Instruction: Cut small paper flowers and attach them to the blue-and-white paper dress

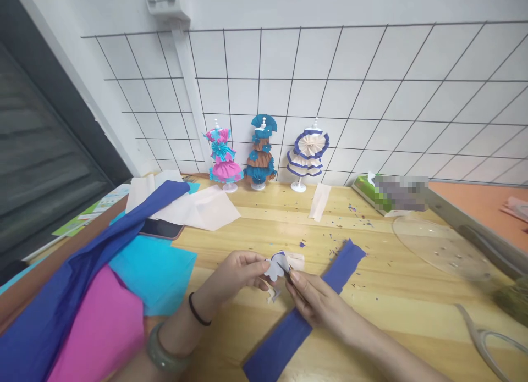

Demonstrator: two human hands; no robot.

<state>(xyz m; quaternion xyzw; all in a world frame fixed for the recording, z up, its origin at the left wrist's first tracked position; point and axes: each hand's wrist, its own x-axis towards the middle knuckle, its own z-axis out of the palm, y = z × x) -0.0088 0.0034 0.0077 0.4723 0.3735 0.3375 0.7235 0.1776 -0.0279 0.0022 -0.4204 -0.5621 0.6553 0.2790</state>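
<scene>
My left hand (249, 269) pinches a small pale flower-shaped paper cutout (274, 269) between thumb and fingers. Against the cutout's right edge is my right hand (307, 294), closed around small scissors (285, 270), whose dark blades show only in part. Most of the scissors is hidden by my fingers. A curled paper scrap (272, 295) lies below the cutout, and a cream paper piece (296, 259) lies just behind it. Under my right hand, a dark blue crepe paper strip (284, 343) runs diagonally across the wooden table (214, 349).
Three small dress stands (259, 159) with ruffled paper dresses line the tiled wall. Blue, turquoise (165, 272) and pink paper sheets (103, 327) cover the left side, partly over a phone (162, 228). A clear plate (437, 247) and a tissue pack (371, 192) sit at right.
</scene>
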